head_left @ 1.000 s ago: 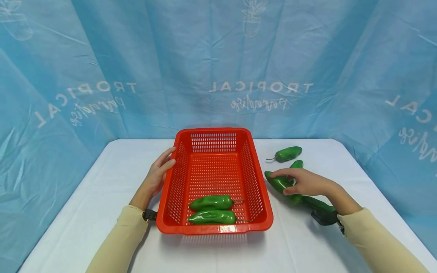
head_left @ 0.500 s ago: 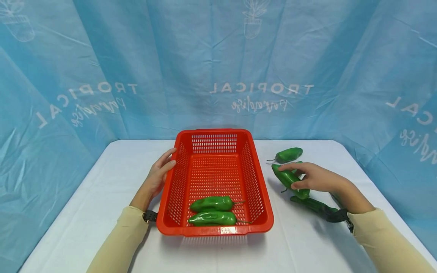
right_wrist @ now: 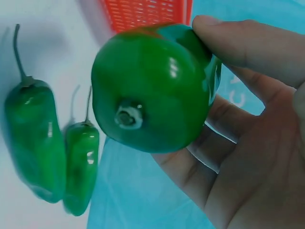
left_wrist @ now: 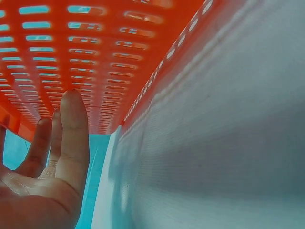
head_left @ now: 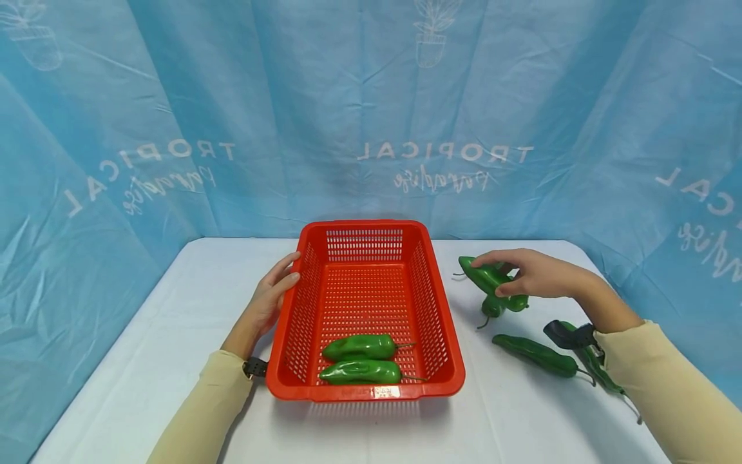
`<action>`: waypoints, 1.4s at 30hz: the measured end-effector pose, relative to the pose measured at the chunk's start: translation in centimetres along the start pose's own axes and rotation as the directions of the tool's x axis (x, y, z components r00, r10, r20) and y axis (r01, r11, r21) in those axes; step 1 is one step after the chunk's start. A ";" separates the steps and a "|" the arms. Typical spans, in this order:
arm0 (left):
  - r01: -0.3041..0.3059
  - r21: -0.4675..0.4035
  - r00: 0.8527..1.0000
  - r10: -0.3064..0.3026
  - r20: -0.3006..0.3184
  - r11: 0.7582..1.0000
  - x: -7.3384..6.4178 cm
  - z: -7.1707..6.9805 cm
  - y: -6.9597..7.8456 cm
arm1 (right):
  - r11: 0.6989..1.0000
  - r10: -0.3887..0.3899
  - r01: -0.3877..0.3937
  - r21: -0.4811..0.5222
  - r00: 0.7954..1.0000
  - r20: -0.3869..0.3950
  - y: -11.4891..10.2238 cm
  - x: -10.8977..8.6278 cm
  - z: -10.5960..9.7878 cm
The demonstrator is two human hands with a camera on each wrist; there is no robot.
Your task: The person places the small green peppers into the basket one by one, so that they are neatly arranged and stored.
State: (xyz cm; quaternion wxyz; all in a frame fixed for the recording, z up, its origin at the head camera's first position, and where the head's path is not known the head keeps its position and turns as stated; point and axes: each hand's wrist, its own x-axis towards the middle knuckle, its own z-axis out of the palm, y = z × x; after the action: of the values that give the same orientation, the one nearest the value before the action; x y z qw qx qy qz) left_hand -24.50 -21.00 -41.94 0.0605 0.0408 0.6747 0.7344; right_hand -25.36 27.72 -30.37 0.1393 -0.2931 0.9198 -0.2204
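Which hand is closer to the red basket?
Left. The left hand touches the red basket on its left side; the right hand is apart, off to the right, holding a green pepper.

The place looked like a small curtained booth: blue curtains [head_left: 313, 96] closed in a white-covered table [head_left: 151, 361] at the back and on both sides. They bore the words "TROPICAL Paradise" [head_left: 443, 151] in mirror writing and outlined potted plants [head_left: 430, 48], much like shower curtains. The room behind them was hidden, so whether home or studio could not be told
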 end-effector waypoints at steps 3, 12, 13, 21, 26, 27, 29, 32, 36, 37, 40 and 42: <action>0.000 -0.009 1.000 0.000 0.006 1.000 0.0 0.1 0.1 | 1.000 0.017 -0.017 0.012 1.000 0.010 -0.4 0.2 -0.4; -0.013 -0.018 1.000 0.013 0.017 1.000 -0.1 0.4 0.2 | 1.000 -0.018 0.018 -0.003 1.000 0.006 -1.6 1.4 -1.2; -0.013 -0.022 1.000 0.014 0.016 1.000 -0.1 0.4 0.3 | 1.000 -0.024 0.024 -0.006 1.000 0.007 -1.8 1.5 -1.3; -0.020 -0.032 0.999 0.021 0.027 0.999 0.0 0.4 0.5 | 0.999 -0.026 0.027 -0.034 0.999 0.027 -4.3 2.1 -2.4; -0.006 -0.007 1.000 0.006 0.009 1.000 0.0 0.4 0.4 | 0.996 -0.075 0.077 -0.035 0.996 0.058 -5.8 3.3 -2.6; -0.003 -0.006 1.000 0.003 0.006 1.000 0.0 0.3 0.3 | 0.996 -0.082 0.085 -0.041 0.994 0.068 -6.1 3.6 -2.6; -0.001 -0.002 1.000 0.001 0.003 1.000 0.0 0.2 0.2 | 0.994 -0.090 0.095 -0.060 0.992 0.089 -6.7 4.2 -2.5; 0.001 -0.003 1.000 -0.001 0.000 1.000 0.0 0.1 0.2 | 0.990 -0.103 0.113 -0.089 0.989 0.109 -7.5 4.9 -2.2; 0.005 0.000 1.000 -0.005 -0.002 1.000 0.0 0.1 0.1 | 0.982 -0.120 0.137 -0.127 0.984 0.128 -8.5 5.9 -1.9; 0.005 0.001 1.000 -0.005 -0.002 1.000 0.0 0.1 0.1 | 0.981 -0.125 0.143 -0.133 0.983 0.136 -8.8 6.1 -1.8; 0.004 0.004 1.000 -0.004 -0.005 1.000 0.0 0.2 0.1 | 0.977 -0.130 0.155 -0.148 0.977 0.167 -10.0 6.9 -1.3; 0.002 0.002 1.000 -0.002 -0.004 1.000 0.0 0.2 0.1 | 0.974 -0.133 0.164 -0.154 0.972 0.194 -10.9 7.5 -1.0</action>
State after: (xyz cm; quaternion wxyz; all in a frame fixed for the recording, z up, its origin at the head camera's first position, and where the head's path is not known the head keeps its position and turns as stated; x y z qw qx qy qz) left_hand -24.46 -20.83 -41.85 0.0599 0.0385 0.6757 0.7337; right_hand -26.45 15.57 -25.12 0.1804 -0.3911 0.8940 -0.1236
